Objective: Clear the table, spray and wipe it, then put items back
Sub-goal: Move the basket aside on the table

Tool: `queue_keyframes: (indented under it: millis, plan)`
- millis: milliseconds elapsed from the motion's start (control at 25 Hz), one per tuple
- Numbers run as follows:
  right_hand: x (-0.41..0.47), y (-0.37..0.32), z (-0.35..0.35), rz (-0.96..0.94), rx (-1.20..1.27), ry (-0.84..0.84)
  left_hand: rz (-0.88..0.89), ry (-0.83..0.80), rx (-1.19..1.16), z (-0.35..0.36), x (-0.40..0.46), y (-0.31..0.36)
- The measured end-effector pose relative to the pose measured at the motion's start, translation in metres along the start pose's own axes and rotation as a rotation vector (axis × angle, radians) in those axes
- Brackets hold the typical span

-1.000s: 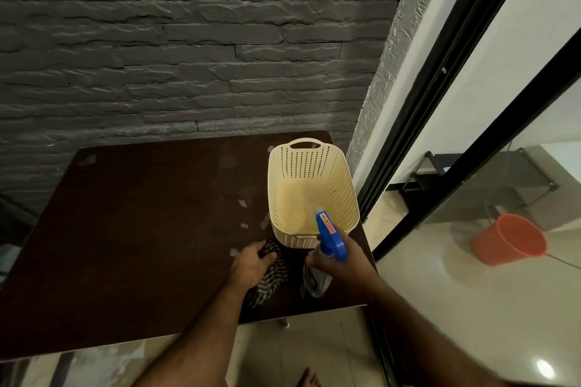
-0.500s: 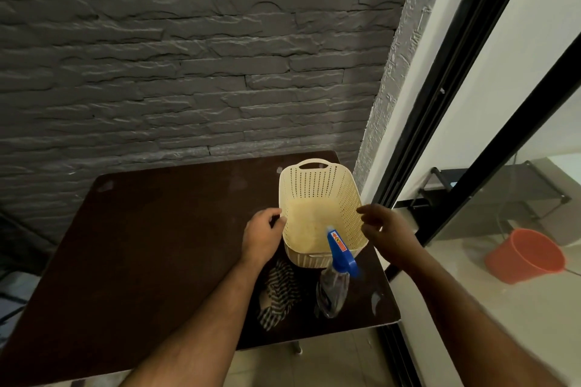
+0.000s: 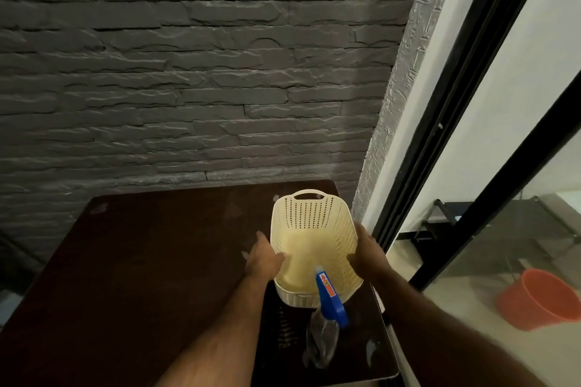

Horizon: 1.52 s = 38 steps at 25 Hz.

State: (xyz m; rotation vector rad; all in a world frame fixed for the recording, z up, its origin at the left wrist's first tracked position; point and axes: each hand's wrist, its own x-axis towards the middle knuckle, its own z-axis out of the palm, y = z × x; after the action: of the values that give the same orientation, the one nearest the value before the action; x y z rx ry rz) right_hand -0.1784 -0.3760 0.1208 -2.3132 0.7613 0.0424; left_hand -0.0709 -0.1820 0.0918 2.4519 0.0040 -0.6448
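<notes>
Basket, cream, perforated: stood far right on table. Gripped at left rim by left hand, at right rim by right hand, fingers curled. Spray bottle just near. Best lifted level, clear of bottle.

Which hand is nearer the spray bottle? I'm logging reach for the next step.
Right, narrowly. The right hand grips the basket's right rim, just above and right of the spray bottle; the left hand grips the left rim, farther off.

Both forearms are bare to the frame's edge, sleeveless in view; the left hand and right hand wear no gloves.
</notes>
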Motion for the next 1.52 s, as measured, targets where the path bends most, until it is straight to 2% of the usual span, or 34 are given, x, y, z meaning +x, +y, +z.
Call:
queue_keyframes:
  millis: [80, 160, 280, 520, 720, 880, 1160, 1520]
  plan:
    - [-0.001, 0.007, 0.009, 0.058, 0.007, -0.018, -0.057, -0.017, 0.071, 0.010, -0.003, -0.004]
    - [-0.001, 0.009, 0.013, 0.099, 0.018, -0.006, -0.026, 0.026, 0.131, 0.010, -0.006, -0.007]
    - [0.006, -0.008, 0.004, 0.064, 0.033, 0.007, 0.004, 0.083, 0.077, -0.017, -0.008, -0.004]
    - [0.034, -0.130, -0.046, -0.127, 0.134, 0.065, 0.079, 0.381, 0.015, -0.149, -0.015, 0.029]
    - [0.021, -0.241, -0.075, -0.330, 0.183, 0.122, 0.168, 0.591, -0.054, -0.262, -0.036, 0.031]
    - [0.000, -0.308, -0.058, -0.398, 0.188, 0.163, 0.192, 0.662, -0.084, -0.326, -0.048, -0.001]
    - [-0.037, -0.401, 0.006, -0.400, 0.212, 0.151, 0.182, 0.706, -0.078, -0.412, -0.058, -0.078]
    - [-0.067, -0.458, 0.084, -0.419, 0.181, 0.092, 0.123, 0.705, -0.137, -0.455, -0.056, -0.169]
